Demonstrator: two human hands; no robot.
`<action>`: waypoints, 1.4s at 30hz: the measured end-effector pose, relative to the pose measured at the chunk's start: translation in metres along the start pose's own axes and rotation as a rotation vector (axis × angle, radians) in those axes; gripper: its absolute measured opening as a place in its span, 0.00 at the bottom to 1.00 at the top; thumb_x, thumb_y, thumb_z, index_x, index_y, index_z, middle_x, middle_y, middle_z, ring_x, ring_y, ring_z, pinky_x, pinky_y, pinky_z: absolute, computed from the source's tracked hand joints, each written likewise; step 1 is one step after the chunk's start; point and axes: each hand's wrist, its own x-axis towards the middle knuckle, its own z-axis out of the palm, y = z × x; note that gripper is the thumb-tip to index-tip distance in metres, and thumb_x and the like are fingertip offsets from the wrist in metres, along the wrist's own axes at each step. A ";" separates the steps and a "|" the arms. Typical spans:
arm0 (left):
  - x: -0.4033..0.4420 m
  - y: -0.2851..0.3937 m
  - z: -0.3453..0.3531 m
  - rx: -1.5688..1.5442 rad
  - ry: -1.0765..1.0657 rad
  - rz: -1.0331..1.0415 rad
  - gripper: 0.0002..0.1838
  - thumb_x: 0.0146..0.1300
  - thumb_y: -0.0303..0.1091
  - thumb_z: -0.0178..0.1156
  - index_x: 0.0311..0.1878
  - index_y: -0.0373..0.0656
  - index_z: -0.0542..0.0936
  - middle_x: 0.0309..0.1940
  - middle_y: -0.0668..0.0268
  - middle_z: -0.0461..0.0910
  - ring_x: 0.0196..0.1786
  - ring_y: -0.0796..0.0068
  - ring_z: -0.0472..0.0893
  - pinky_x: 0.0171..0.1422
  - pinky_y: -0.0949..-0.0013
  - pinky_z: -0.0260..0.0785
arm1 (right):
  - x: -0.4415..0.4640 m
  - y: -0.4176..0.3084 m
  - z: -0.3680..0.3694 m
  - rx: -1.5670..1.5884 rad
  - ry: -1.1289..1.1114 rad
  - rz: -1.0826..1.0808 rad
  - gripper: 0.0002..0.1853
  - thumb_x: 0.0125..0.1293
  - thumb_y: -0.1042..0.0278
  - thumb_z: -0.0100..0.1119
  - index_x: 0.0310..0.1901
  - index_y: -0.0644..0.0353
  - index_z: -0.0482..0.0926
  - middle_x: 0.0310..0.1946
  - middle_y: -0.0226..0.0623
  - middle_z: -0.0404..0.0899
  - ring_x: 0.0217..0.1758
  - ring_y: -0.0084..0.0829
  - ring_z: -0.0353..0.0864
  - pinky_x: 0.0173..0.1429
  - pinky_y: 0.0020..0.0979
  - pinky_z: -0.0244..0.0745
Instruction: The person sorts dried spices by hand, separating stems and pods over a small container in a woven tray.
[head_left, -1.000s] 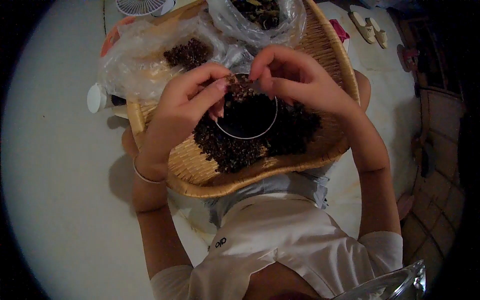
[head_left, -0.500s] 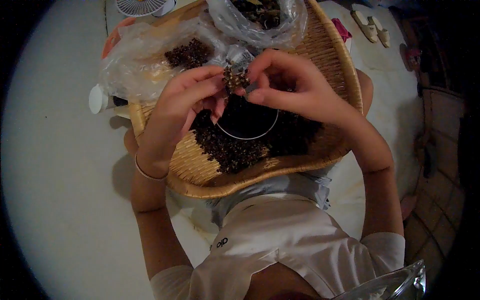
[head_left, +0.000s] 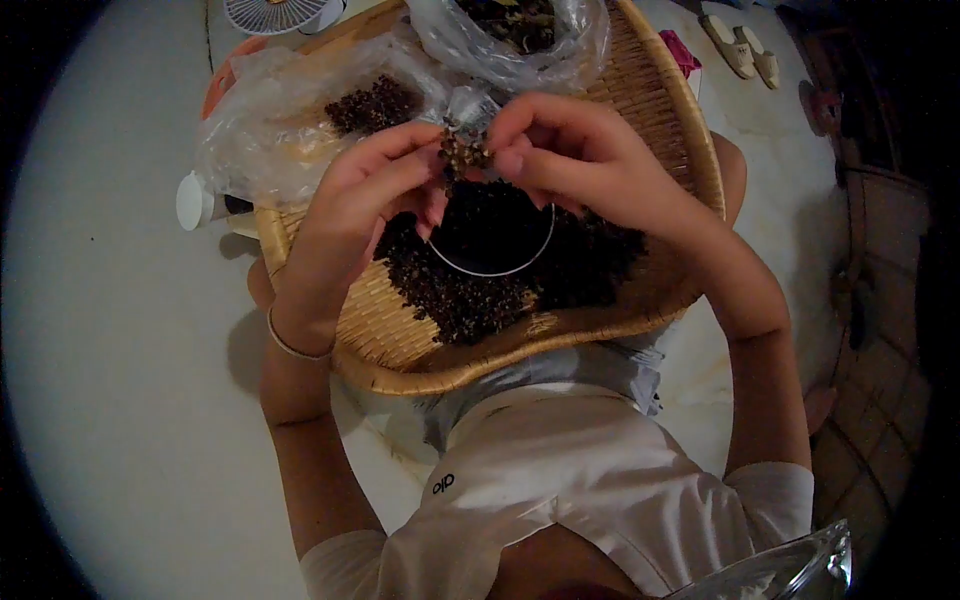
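My left hand [head_left: 365, 195] pinches a small brown cluster of dried plant bits [head_left: 464, 152] between thumb and fingers. At the cluster's right edge, the thumb and index finger of my right hand [head_left: 590, 160] are pressed together; whatever lies between their tips is too small to make out. Both hands are above a round bowl with a pale rim [head_left: 490, 273], filled with dark bits. Around the bowl, a heap of similar dark dried bits [head_left: 475, 312] lies on a woven tray [head_left: 385, 350]. My fingers hide part of the bowl.
A clear plastic bag [head_left: 265, 130] with a dark clump [head_left: 375, 105] lies at the tray's left. Another plastic bag [head_left: 585, 60] with dark contents is at the back. A white-lidded container [head_left: 192, 200], a fan [head_left: 268, 12] and slippers [head_left: 735, 48] surround the tray.
My right hand has shifted slightly left, and its thumb and index finger have closed together beside the cluster. My left hand stays nearly in place with the cluster.
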 end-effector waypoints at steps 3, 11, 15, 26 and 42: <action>0.000 -0.001 0.000 -0.001 -0.004 0.004 0.13 0.62 0.35 0.49 0.44 0.35 0.72 0.26 0.68 0.74 0.26 0.83 0.72 0.28 0.81 0.64 | 0.000 -0.003 -0.001 0.024 -0.003 0.014 0.07 0.61 0.66 0.53 0.38 0.58 0.72 0.22 0.21 0.69 0.21 0.09 0.66 0.18 0.13 0.56; 0.000 -0.001 -0.001 0.008 0.022 -0.007 0.12 0.62 0.35 0.50 0.44 0.36 0.73 0.24 0.69 0.73 0.26 0.82 0.73 0.29 0.80 0.65 | 0.001 -0.009 0.000 -0.030 -0.016 0.096 0.07 0.60 0.66 0.55 0.35 0.60 0.73 0.21 0.22 0.68 0.24 0.13 0.67 0.26 0.17 0.63; 0.001 -0.003 -0.001 0.005 0.056 0.003 0.12 0.62 0.35 0.50 0.45 0.37 0.72 0.25 0.68 0.73 0.26 0.81 0.73 0.29 0.79 0.66 | 0.001 -0.005 0.001 0.029 0.011 0.092 0.07 0.59 0.66 0.56 0.35 0.59 0.73 0.19 0.21 0.67 0.22 0.13 0.67 0.24 0.16 0.61; -0.003 0.001 0.003 0.031 0.069 -0.038 0.15 0.61 0.34 0.46 0.47 0.35 0.70 0.29 0.66 0.73 0.27 0.80 0.70 0.28 0.80 0.62 | 0.000 -0.008 -0.002 0.077 -0.048 0.095 0.06 0.60 0.67 0.53 0.36 0.59 0.73 0.21 0.22 0.69 0.22 0.12 0.67 0.21 0.15 0.59; 0.000 0.000 0.005 0.153 0.022 0.026 0.11 0.64 0.33 0.48 0.45 0.39 0.74 0.25 0.71 0.72 0.28 0.85 0.72 0.29 0.82 0.65 | -0.003 -0.007 -0.002 0.053 -0.064 0.055 0.06 0.60 0.68 0.52 0.35 0.60 0.71 0.25 0.25 0.71 0.27 0.15 0.69 0.30 0.18 0.65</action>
